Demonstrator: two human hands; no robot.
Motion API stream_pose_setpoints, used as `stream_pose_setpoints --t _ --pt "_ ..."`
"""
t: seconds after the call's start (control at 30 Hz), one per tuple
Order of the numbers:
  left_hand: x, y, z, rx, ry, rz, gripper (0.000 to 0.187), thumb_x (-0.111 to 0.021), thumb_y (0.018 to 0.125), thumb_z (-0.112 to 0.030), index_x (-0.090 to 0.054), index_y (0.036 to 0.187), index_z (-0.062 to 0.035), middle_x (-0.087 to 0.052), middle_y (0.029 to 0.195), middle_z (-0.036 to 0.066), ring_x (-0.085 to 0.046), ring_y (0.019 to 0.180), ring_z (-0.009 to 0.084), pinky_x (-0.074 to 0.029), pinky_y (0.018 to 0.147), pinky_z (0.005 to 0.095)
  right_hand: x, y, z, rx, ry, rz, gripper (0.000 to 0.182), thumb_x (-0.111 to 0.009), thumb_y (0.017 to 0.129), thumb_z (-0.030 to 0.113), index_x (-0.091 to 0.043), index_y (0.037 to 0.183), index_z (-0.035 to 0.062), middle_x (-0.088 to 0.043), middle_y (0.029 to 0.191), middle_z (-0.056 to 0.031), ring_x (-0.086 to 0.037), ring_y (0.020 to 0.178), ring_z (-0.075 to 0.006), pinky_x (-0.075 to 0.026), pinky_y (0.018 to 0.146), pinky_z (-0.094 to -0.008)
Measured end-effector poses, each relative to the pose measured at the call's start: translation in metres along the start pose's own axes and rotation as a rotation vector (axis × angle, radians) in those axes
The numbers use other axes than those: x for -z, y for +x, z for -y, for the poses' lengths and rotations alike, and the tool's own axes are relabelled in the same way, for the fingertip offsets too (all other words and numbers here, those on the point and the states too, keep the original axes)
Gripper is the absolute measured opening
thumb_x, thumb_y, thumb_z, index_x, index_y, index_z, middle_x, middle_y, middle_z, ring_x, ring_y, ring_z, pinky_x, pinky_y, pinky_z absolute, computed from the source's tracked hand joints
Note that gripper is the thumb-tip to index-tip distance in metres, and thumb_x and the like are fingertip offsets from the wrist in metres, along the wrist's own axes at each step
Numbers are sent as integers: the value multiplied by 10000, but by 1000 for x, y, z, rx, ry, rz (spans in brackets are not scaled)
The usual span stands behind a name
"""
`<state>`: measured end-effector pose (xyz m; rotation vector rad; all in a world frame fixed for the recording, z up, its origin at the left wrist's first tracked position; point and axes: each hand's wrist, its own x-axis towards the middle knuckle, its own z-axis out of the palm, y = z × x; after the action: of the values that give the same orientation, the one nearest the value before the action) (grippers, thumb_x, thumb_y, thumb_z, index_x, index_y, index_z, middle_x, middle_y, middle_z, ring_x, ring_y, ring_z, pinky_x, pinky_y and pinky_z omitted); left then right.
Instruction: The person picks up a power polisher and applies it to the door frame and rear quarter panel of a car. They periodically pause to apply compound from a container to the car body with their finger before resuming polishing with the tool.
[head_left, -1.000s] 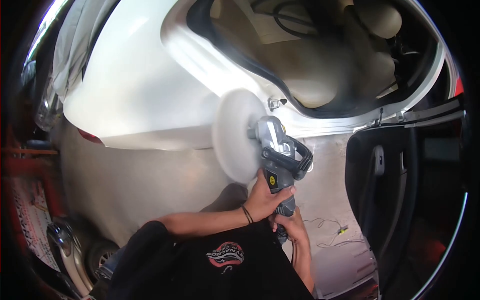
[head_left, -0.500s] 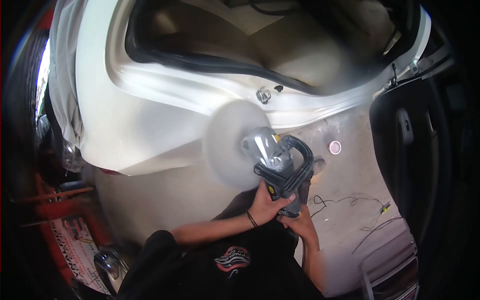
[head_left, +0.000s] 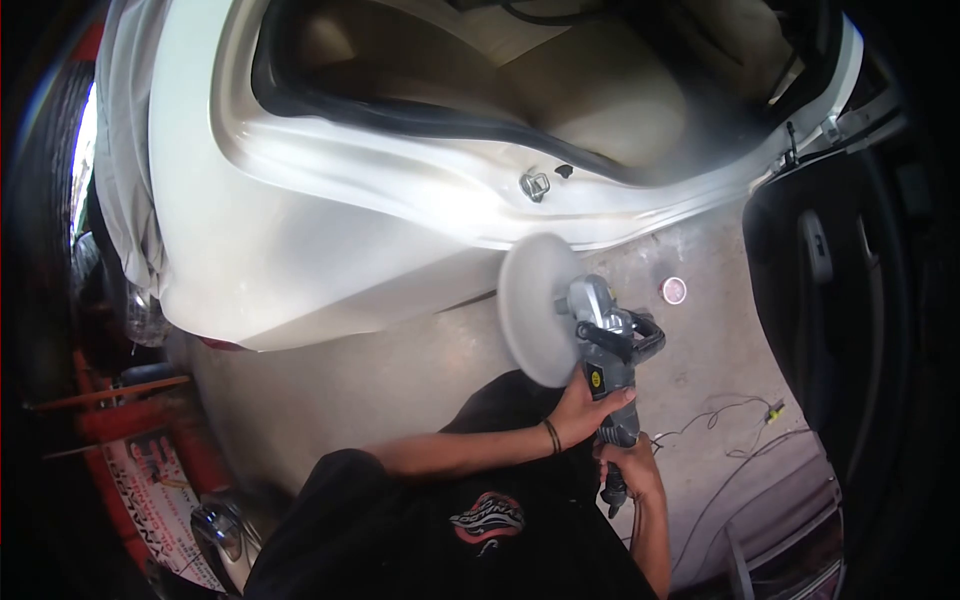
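Note:
A grey and black polisher (head_left: 603, 345) with a wide white pad (head_left: 540, 310) is in both my hands. The pad is smeared, as if spinning, and overlaps the lower edge of the white car body (head_left: 350, 240) beside the door opening. My left hand (head_left: 588, 410) wraps round the polisher's body, thumb along its side. Farther back, my right hand (head_left: 632, 466) is closed round the rear grip, where some fingers are hidden. Above the pad a metal door striker (head_left: 535, 184) sits on the sill.
The open car door (head_left: 800, 270) stands at the right. A small round tin (head_left: 673, 290) and a cable (head_left: 720, 410) lie on the floor. Grey cloth (head_left: 130, 150) drapes the car at the left, and a printed sign (head_left: 165, 510) leans below.
Both hands have carried the polisher right and slightly down, turning it so the pad shows narrower. More of the car panel is uncovered, and the rear end of the polisher now shows.

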<state>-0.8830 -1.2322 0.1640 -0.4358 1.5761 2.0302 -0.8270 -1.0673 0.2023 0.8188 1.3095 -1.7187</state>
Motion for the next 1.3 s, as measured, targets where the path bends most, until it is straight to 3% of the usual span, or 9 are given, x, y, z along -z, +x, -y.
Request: stream_pose_setpoints --t 0.13,0.3,0.33,0.4,0.47,0.63,0.73,1.03,1.3 --pt "-8 -35 -46 -23 24 -69 758 -835 1030 -275 -364 1544 23 -610 1395 127 -605 1311 193 -540 1109 381 -10 -25 24 21 7 101 194 -768 783 4 -727 961 -61 -703 781 -112 -684 603 -204 -553 535 -341" --pt "-12 -54 -113 -83 -111 -102 697 -826 1040 -262 -350 1450 40 -610 1308 133 -637 1215 180 -584 1015 364 -20 -53 88 15 -98 205 250 -741 785 49 -692 1004 -62 -665 735 -126 -654 561 -225 -545 518 -357" --pt "-16 -44 -107 -228 -128 -145 795 -848 1007 -364 -316 1383 92 -615 1197 192 -692 1089 231 -598 900 370 -23 -55 98 31 -81 229 254 -723 787 61 -667 999 -66 -641 706 -136 -639 541 -233 -545 508 -373" --pt "-17 -27 -100 -261 68 -308 844 -851 981 -417 -323 1389 99 -641 1164 245 -710 1080 311 -588 946 429 -22 -49 110 26 -121 216 261 -713 803 106 -652 988 -68 -630 693 -147 -622 525 -249 -542 499 -389" --pt "-19 -48 -150 -29 77 -330 866 -851 957 -453 -349 1389 105 -665 1162 294 -719 1090 382 -572 998 467 -21 -44 112 -38 -153 214 269 -717 806 120 -647 992 -61 -629 689 -147 -617 523 -249 -540 494 -391" --pt "-23 -28 -125 -80 -186 -264 788 -895 941 -381 -404 1323 103 -673 1154 247 -725 1060 304 -591 943 435 -15 -42 129 -44 -229 182 220 -732 817 89 -681 989 -38 -662 752 -104 -658 617 -205 -535 571 -335" --pt "-18 -15 -89 -291 22 -352 778 -896 950 -357 -410 1369 83 -643 1248 228 -682 1165 277 -569 1000 415 -17 -24 130 4 -301 215 225 -754 790 78 -693 974 -36 -666 769 -97 -656 623 -194 -541 573 -335" --pt "-63 30 -16 -90 -268 -268 820 -876 980 -309 -354 1490 64 -607 1301 157 -629 1212 218 -568 1046 392 62 5 108 -105 -275 220 94 -702 840 36 -696 899 -36 -657 751 -95 -662 607 -186 -539 535 -323" --pt "-53 -39 -70 -87 -282 -305 757 -834 1031 -282 -320 1476 51 -629 1275 145 -654 1181 185 -593 988 350 38 -15 110 -73 -345 317 153 -751 825 -4 -739 963 -68 -734 827 -113 -677 620 -172 -539 546 -325"
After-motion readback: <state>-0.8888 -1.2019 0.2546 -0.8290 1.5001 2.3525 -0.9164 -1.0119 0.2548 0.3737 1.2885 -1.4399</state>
